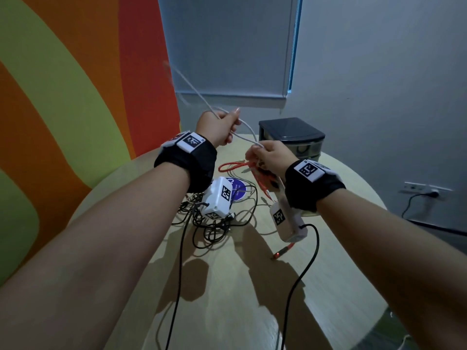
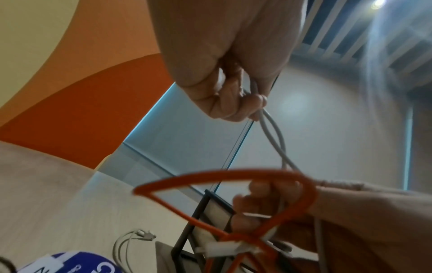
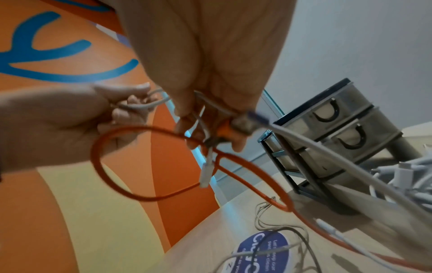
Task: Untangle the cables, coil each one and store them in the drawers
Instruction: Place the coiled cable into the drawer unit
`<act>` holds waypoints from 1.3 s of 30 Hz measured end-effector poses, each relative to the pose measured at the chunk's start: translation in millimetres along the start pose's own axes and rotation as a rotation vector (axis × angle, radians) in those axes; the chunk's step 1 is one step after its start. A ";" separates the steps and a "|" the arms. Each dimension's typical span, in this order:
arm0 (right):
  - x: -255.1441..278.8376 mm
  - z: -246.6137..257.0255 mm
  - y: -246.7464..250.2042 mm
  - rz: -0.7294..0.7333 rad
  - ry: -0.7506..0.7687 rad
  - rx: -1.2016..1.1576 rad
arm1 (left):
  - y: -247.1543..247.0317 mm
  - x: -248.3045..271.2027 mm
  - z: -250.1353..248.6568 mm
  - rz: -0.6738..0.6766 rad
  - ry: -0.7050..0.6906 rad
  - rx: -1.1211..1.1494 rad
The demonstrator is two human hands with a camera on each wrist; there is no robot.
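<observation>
head view: two hands raised over the round table [image 1: 227, 286]. the left hand [image 1: 217, 127] has its fingers curled round a grey cable [image 1: 249, 130], which runs down to the right hand [image 1: 270, 155]; that one clutches an orange cable [image 1: 228, 166] as well. one tangle of black cables [image 1: 214, 223] lies on the table nearer than the hands, and one drawer unit [image 1: 293, 140] stands at the table's far edge.

left wrist view: two grey strands leave the closed left fingers [image 2: 236, 103]; one orange loop sits in the right hand's grip.

right wrist view: two drawers with dark handles show beyond the right hand; a blue round sticker [image 3: 264, 253] lies on the table below it.
</observation>
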State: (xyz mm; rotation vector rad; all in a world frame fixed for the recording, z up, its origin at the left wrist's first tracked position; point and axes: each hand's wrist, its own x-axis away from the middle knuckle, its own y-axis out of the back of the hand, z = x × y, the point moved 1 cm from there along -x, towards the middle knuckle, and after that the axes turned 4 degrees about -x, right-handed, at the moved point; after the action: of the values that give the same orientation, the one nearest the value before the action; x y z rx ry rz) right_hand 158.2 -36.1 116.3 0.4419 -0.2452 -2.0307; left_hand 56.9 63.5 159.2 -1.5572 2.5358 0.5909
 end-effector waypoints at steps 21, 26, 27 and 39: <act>-25.4 84.2 35.2 -0.313 0.237 -0.631 | -19.4 21.6 19.2 0.283 -0.100 -0.200; -24.9 101.9 59.5 -0.564 0.283 -0.652 | 3.3 22.4 40.3 0.233 -0.065 -0.665; -26.7 103.2 66.1 -0.614 0.283 -0.631 | 9.1 22.4 45.9 0.236 -0.012 -0.738; -19.2 43.6 68.3 -0.383 0.009 -0.395 | 51.4 16.8 89.2 0.127 0.364 -0.929</act>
State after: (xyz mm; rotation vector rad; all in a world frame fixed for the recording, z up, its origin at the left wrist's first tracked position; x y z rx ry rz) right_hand 203.6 -52.4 184.2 0.2610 0.2651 -2.3778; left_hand -5.8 103.8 86.3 -1.8583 2.7902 1.8567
